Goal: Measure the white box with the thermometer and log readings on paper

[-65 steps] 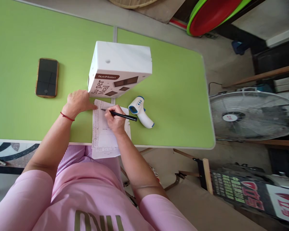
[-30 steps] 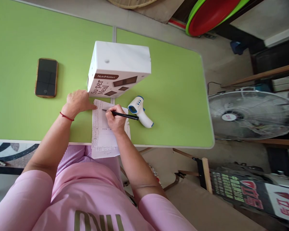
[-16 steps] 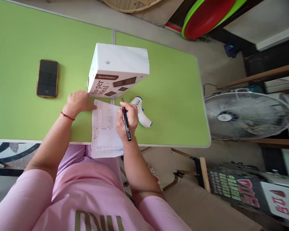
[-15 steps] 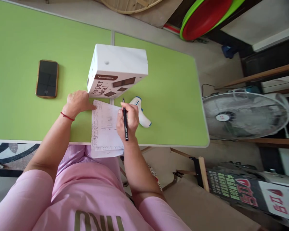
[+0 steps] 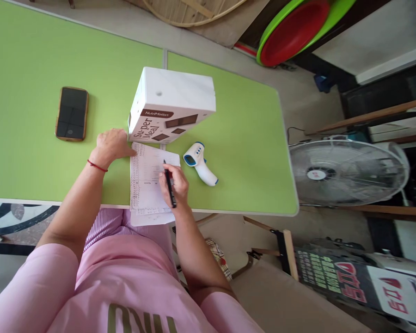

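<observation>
A: Head view, nearest first: the right hand [image 5: 176,185] is curled around a slim black pen [image 5: 169,183], pinching it between thumb and fingers, tip pointing away from the body and resting on or just over the white printed sheet of paper [image 5: 146,178]. I cannot tell whether the tip actually touches.

B: And where does that sheet lie?

A: On the near edge of the flat green tabletop [image 5: 31,162], its lower end hanging over the edge toward the lap. The left hand [image 5: 111,144] lies palm down with fingers loosely together, fingertips pressing the sheet's far left corner; a thin red cord circles that wrist.

B: So which step would you say this is?

A: I judge it to be filling in rows on the sheet, with the pen partway down the columns. The next stroke calls for the left hand to keep the paper pinned while the pen tip settles on the right line.

B: What sits beyond?

A: Just right of the sheet, a white and blue handheld infrared thermometer [image 5: 200,163] lies on its side. Behind the paper stands a white cardboard box with brown lettering [image 5: 173,108], nearly touching the left hand. Farther left, well apart, a dark smartphone in a tan case [image 5: 71,113] lies face up.
</observation>
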A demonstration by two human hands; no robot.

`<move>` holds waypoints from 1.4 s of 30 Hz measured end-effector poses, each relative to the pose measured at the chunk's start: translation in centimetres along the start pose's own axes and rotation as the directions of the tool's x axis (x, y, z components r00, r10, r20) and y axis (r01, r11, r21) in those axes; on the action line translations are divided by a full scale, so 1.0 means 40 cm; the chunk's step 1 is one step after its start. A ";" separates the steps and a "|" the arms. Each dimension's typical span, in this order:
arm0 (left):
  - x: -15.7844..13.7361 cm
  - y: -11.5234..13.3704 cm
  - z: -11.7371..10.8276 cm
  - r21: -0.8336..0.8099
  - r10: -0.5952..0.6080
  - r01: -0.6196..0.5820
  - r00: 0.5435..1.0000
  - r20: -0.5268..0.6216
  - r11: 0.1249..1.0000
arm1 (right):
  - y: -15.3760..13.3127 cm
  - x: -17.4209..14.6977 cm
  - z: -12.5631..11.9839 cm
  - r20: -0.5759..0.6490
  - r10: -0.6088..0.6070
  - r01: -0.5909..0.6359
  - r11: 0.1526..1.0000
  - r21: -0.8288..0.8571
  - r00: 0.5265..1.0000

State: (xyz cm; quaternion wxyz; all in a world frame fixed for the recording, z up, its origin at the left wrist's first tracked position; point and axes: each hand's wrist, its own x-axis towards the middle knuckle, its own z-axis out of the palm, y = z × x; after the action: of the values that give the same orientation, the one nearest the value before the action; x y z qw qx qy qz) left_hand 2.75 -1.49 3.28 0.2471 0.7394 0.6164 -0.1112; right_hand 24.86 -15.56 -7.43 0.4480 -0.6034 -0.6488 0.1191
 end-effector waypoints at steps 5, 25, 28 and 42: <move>0.004 0.000 0.001 -0.012 0.019 -0.018 1.000 0.006 1.000 | -0.041 0.105 -0.001 0.123 0.063 -0.092 0.964 0.248 0.990; 0.003 -0.006 0.003 -0.015 0.015 -0.016 1.000 -0.007 1.000 | -0.005 0.127 0.142 -0.005 0.107 -0.105 0.982 0.157 0.994; 0.002 -0.005 0.000 -0.019 0.019 -0.019 1.000 0.004 1.000 | -0.008 0.126 0.142 -0.009 0.097 -0.094 0.982 0.164 0.995; 0.005 -0.006 0.005 -0.033 0.021 -0.022 1.000 -0.020 0.999 | -0.017 0.131 0.137 0.027 0.114 -0.117 0.983 0.141 0.993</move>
State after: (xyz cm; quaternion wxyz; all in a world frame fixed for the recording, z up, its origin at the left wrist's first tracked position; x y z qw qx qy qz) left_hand 2.60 -1.39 2.97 0.2545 0.7427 0.6126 -0.0911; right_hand 21.11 -8.94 -7.80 0.4761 -0.6054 -0.6068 0.1965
